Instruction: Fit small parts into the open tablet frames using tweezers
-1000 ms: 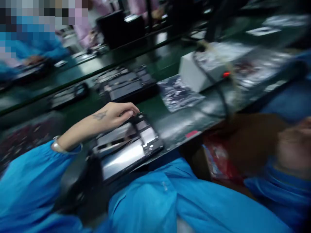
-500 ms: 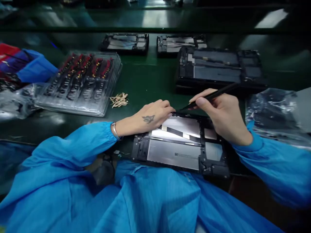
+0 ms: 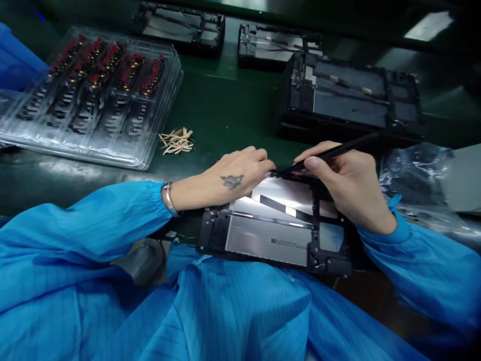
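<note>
An opened tablet [image 3: 268, 240] lies in front of me at the bench's near edge, its inside facing up with silver panels and a black ribbon cable [image 3: 276, 204]. My left hand [image 3: 244, 173] reaches over its far left part, fingers bent and closed at the far edge; the fingertips are partly hidden. Black tweezers [image 3: 347, 146] are held between the thumb and fingers of my right hand [image 3: 343, 175]. Their tip points down at the tablet's far edge, just right of my left fingertips. Whatever small part lies at the tip cannot be made out.
Left stands a clear plastic tray [image 3: 143, 160] of small red-and-black parts, with a blue bin [image 3: 18, 55] beyond. Thin beige strips [image 3: 176, 141] lie in a pile. Stacked opened tablets [image 3: 349, 118] stand behind my right hand, others [image 3: 180, 25] farther back. Clear plastic bags [image 3: 417, 170] lie right.
My view has tilted down and shifted, so the tray and stacked tablets appear larger and higher. Both hands stay at the tablet's far edge, with the tweezers tip still there.
</note>
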The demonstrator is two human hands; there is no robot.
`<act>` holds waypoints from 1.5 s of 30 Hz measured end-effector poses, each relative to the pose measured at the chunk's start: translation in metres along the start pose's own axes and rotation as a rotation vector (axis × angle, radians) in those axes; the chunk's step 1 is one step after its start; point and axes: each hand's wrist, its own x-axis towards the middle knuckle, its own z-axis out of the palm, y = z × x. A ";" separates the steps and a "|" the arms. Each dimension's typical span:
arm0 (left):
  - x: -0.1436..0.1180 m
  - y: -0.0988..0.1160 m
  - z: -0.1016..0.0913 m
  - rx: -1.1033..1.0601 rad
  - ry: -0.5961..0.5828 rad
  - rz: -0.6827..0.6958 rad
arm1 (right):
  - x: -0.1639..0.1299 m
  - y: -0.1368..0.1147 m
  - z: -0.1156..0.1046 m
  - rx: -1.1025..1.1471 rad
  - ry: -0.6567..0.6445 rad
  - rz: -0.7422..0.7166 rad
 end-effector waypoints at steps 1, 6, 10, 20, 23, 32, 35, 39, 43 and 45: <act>0.000 0.000 0.000 0.003 -0.003 0.002 | 0.000 0.000 0.000 -0.005 -0.004 -0.005; 0.000 -0.002 0.003 0.014 0.033 0.018 | 0.000 0.000 -0.001 -0.012 -0.019 0.011; -0.001 -0.004 0.005 0.004 0.039 0.025 | -0.001 0.000 -0.001 0.031 0.001 0.032; 0.000 -0.003 0.003 0.004 0.025 0.023 | -0.001 -0.005 -0.001 -0.062 -0.003 -0.001; 0.000 -0.004 0.005 0.005 0.042 0.036 | -0.001 -0.005 0.000 -0.037 0.002 0.001; 0.000 0.001 -0.001 -0.006 0.003 -0.003 | 0.000 -0.002 0.001 -0.042 -0.009 -0.026; 0.000 0.001 -0.001 -0.005 0.004 -0.005 | -0.001 -0.002 0.000 0.003 -0.008 -0.003; -0.001 -0.003 0.001 -0.010 0.021 0.023 | -0.001 0.004 0.002 0.185 0.062 0.132; -0.002 -0.003 0.000 -0.005 0.033 0.011 | 0.001 0.013 0.004 0.276 0.122 0.173; -0.003 0.004 -0.001 0.017 0.025 0.005 | -0.001 0.015 0.003 0.280 0.123 0.182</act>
